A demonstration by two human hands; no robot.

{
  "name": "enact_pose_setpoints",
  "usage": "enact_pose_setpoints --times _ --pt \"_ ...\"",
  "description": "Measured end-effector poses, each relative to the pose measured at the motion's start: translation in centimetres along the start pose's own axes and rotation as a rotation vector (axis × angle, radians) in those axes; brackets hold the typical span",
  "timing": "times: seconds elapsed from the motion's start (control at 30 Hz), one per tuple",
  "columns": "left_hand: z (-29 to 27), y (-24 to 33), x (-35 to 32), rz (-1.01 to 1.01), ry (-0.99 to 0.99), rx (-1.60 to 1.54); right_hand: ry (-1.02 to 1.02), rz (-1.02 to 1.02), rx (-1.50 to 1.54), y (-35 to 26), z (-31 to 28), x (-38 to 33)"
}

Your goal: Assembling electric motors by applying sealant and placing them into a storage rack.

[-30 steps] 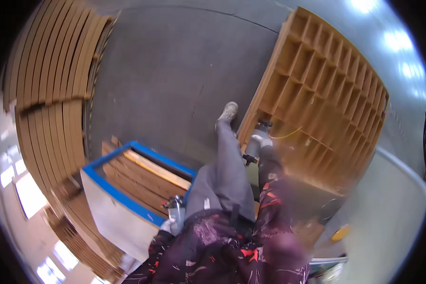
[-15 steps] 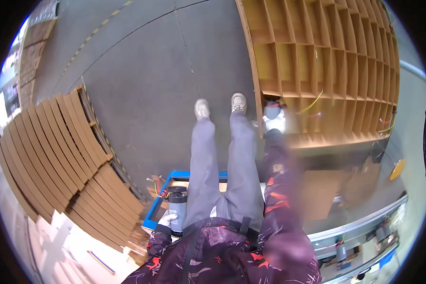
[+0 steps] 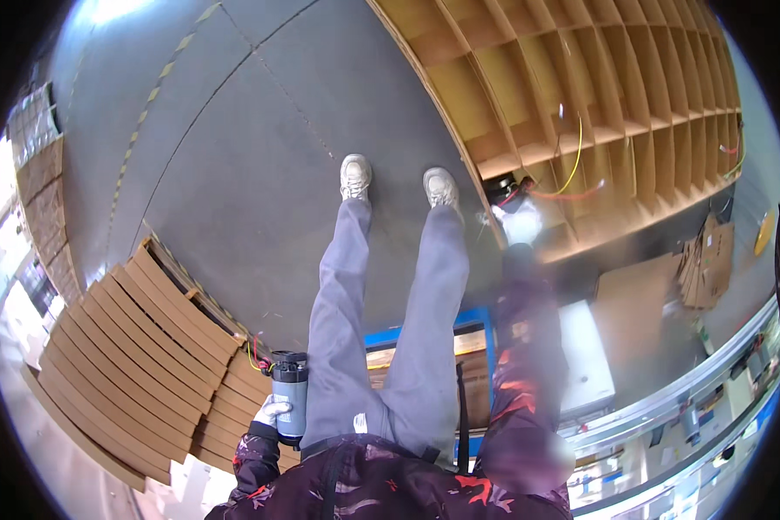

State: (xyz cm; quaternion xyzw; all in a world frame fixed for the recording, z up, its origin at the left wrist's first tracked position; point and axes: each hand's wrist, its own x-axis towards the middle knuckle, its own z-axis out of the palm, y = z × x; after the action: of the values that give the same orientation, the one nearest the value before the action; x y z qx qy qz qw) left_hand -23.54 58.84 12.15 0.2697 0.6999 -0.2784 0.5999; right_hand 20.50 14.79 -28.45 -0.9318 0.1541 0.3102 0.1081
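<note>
At my left side, my gloved left hand [image 3: 275, 409] is wrapped round a grey cylindrical motor [image 3: 291, 400] with a black end cap, held upright beside my leg. Red and yellow wires [image 3: 258, 362] stick out near its top. My right arm reaches forward, and my gloved right hand [image 3: 522, 224] is closed on a second motor [image 3: 501, 186] at the near-left corner compartment of a cardboard divider grid [image 3: 511, 160]. Only that motor's black end and part of its body show; glove and divider wall hide the rest. Yellow and red wires [image 3: 572, 169] trail from it across neighbouring compartments.
Stacked brown cardboard sheets [image 3: 139, 364] stand on my left. A blue-framed cart [image 3: 485, 334] is behind my legs. Flattened cardboard [image 3: 637, 295] and a white panel [image 3: 585, 355] lie to the right, before a metal-edged bench [image 3: 667, 433]. Grey floor [image 3: 243, 182] stretches ahead.
My view and body have turned, so the grid looks tilted. My left foot has shifted, and the left-hand motor is now away from the cart. My right hand stays at the corner compartment.
</note>
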Motion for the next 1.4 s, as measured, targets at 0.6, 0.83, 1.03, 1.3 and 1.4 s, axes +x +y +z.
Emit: enact_pose_setpoints --times 0.6,0.83,1.03,1.3,1.4 --pt "9.2 11.1 3.1 0.091 -0.192 0.481 0.471 0.109 0.046 -3.0 -5.6 -6.1" --pt "15.5 12.9 3.3 0.083 -0.247 0.717 0.283 -0.188 0.170 6.4 -5.3 -2.2" --pt "14.7 13.3 3.1 0.105 -0.167 0.761 0.256 -0.098 0.100 5.3 -3.1 -2.7" --pt "13.5 16.3 2.9 0.206 -0.212 0.786 0.514 -0.065 -0.140 2.1 -4.8 -7.0" --pt "10.1 18.5 2.0 0.223 -0.233 0.622 0.286 0.033 0.247 -1.8 -6.7 -17.3"
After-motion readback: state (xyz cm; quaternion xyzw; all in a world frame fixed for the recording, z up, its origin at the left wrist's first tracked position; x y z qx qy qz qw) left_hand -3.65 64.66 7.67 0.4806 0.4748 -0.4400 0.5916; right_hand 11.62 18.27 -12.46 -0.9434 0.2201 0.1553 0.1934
